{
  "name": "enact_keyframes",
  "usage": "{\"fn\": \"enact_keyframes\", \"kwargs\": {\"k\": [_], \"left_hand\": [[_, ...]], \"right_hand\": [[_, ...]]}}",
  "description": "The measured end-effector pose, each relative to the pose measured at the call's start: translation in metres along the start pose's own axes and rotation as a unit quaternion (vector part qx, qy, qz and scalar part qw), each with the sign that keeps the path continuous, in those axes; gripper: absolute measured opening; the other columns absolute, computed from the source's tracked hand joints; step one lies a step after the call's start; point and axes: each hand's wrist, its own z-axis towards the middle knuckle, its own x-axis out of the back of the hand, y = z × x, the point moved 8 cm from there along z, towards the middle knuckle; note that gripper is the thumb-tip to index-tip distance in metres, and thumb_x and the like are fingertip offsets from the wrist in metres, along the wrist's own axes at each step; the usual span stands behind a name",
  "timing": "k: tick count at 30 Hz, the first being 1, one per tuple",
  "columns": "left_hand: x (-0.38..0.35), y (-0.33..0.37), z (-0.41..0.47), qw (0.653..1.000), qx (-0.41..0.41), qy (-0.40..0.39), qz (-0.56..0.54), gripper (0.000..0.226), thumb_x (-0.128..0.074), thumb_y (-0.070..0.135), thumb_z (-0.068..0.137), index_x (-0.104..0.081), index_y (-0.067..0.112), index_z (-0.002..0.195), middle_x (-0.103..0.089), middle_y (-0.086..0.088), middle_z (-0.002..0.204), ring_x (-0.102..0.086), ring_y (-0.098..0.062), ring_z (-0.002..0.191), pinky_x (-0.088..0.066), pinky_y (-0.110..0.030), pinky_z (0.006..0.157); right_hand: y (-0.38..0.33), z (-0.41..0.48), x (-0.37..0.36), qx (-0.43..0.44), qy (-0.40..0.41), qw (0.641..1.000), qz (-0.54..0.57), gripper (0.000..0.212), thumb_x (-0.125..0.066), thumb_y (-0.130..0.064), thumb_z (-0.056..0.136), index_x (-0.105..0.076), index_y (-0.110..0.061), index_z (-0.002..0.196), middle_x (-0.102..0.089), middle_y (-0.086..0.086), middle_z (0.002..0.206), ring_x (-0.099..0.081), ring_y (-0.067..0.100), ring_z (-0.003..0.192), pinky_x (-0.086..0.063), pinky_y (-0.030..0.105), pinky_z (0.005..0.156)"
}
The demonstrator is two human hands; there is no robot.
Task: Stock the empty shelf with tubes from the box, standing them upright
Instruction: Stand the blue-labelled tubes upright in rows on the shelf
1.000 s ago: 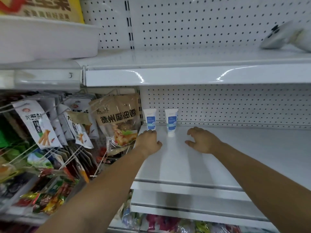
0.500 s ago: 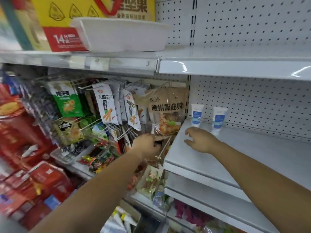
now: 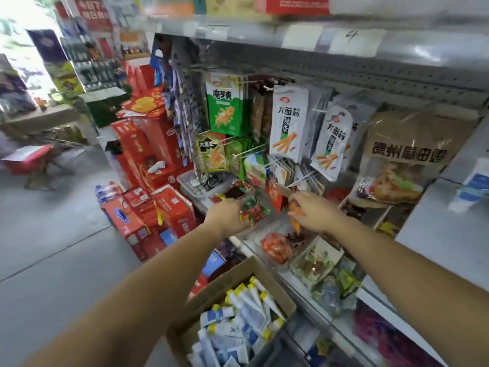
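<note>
Down under the forearms sits an open cardboard box (image 3: 239, 274), its flaps spread. It holds a loose jumble of tubes (image 3: 246, 313) with white bodies and blue labels, many with yellow caps. They lie flat and crossed over one another, none upright. The heap reaches close to the box's far corner, and the frame cuts off the box's near edge.

Both arms stretch out above the box toward the snack rack. The left hand (image 3: 227, 215) shows only its back, in front of red and green snack packets (image 3: 254, 210). Its fingers are hidden, so I cannot tell whether it grasps anything. The right hand (image 3: 313, 213) hangs slack with its fingers loosely bent and nothing in them.

At the right edge, the grey shelf (image 3: 434, 234) carries a white-and-blue shelved tube (image 3: 473, 185) near its back left corner, too blurred to judge how it stands.

Hanging bags (image 3: 288, 123) fill the pegs behind the hands. A clear tub (image 3: 188, 180) of small wrapped items sits left of the left hand, and red cartons (image 3: 148, 144) are stacked on the floor beyond it.
</note>
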Motion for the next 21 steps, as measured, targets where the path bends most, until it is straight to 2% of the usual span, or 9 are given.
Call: {"fn": "enact_keyframes", "kwargs": {"k": [2, 6, 8, 11, 15, 17, 19, 21], "left_hand": [[-0.016, -0.04, -0.008, 1.0, 0.021, -0.009, -0.005, 0.05, -0.053, 0.052, 0.081, -0.058, 0.017, 0.118, -0.064, -0.004, 0.108, -0.062, -0.026, 0.096, -0.052, -0.037, 0.069], [-0.052, -0.089, -0.025, 0.999, 0.029, -0.028, -0.024, 0.037, -0.055, 0.051, 0.079, -0.059, 0.019, 0.098, -0.063, -0.002, 0.097, -0.063, -0.026, 0.091, -0.044, -0.031, 0.062], [-0.07, -0.105, -0.035, 0.998, 0.033, -0.036, -0.034, 0.037, -0.056, 0.049, 0.083, -0.061, 0.017, 0.101, -0.063, -0.004, 0.101, -0.062, -0.028, 0.094, -0.043, -0.032, 0.064], [-0.109, -0.123, -0.048, 0.995, 0.053, -0.072, -0.048, 0.043, -0.058, 0.044, 0.086, -0.057, 0.013, 0.115, -0.061, -0.009, 0.116, -0.059, -0.033, 0.107, -0.049, -0.038, 0.076], [-0.16, -0.135, -0.069, 0.99, 0.068, -0.106, -0.06, 0.062, -0.051, 0.053, 0.083, -0.053, 0.015, 0.133, -0.06, -0.009, 0.128, -0.057, -0.031, 0.119, -0.05, -0.041, 0.091], [-0.184, -0.137, -0.078, 0.989, 0.073, -0.115, -0.059, 0.064, -0.048, 0.056, 0.083, -0.056, 0.014, 0.13, -0.061, -0.009, 0.124, -0.058, -0.032, 0.116, -0.051, -0.042, 0.091], [-0.212, -0.139, -0.088, 0.986, 0.08, -0.133, -0.061, 0.052, -0.055, 0.049, 0.087, -0.058, 0.013, 0.125, -0.061, -0.009, 0.12, -0.059, -0.033, 0.112, -0.052, -0.042, 0.087], [-0.245, -0.14, -0.101, 0.982, 0.085, -0.158, -0.064, 0.048, -0.059, 0.043, 0.086, -0.057, 0.013, 0.124, -0.061, -0.009, 0.119, -0.059, -0.033, 0.11, -0.052, -0.04, 0.083]], "right_hand": [[-0.03, 0.02, -0.023, 0.014, -0.013, 1.0, 0.006, 0.056, -0.05, -0.048, 0.098, -0.041, -0.016, 0.142, -0.047, 0.007, 0.139, -0.054, 0.024, 0.116, -0.05, 0.039, 0.092], [-0.074, 0.044, -0.077, 0.024, -0.043, 0.998, 0.025, 0.057, -0.049, -0.044, 0.098, -0.038, -0.012, 0.145, -0.045, 0.009, 0.141, -0.05, 0.026, 0.124, -0.048, 0.04, 0.096], [-0.09, 0.052, -0.107, 0.037, -0.059, 0.997, 0.031, 0.053, -0.051, -0.043, 0.097, -0.043, -0.012, 0.139, -0.051, 0.009, 0.131, -0.053, 0.026, 0.117, -0.047, 0.038, 0.089], [-0.106, 0.056, -0.151, 0.046, -0.074, 0.994, 0.06, 0.045, -0.055, -0.041, 0.096, -0.049, -0.011, 0.129, -0.056, 0.01, 0.121, -0.055, 0.028, 0.108, -0.041, 0.034, 0.081], [-0.115, 0.054, -0.211, 0.058, -0.114, 0.989, 0.072, 0.05, -0.056, -0.045, 0.095, -0.049, -0.013, 0.132, -0.056, 0.007, 0.125, -0.056, 0.027, 0.113, -0.048, 0.038, 0.088], [-0.115, 0.054, -0.242, 0.06, -0.138, 0.985, 0.083, 0.05, -0.056, -0.047, 0.094, -0.05, -0.015, 0.132, -0.054, 0.005, 0.126, -0.054, 0.026, 0.116, -0.047, 0.038, 0.089], [-0.115, 0.053, -0.273, 0.054, -0.157, 0.982, 0.094, 0.049, -0.054, -0.047, 0.094, -0.049, -0.016, 0.132, -0.053, 0.003, 0.126, -0.052, 0.024, 0.117, -0.041, 0.031, 0.085], [-0.118, 0.047, -0.305, 0.051, -0.177, 0.977, 0.106, 0.05, -0.054, -0.043, 0.097, -0.047, -0.014, 0.137, -0.052, 0.003, 0.129, -0.051, 0.023, 0.12, -0.04, 0.031, 0.09]]}}
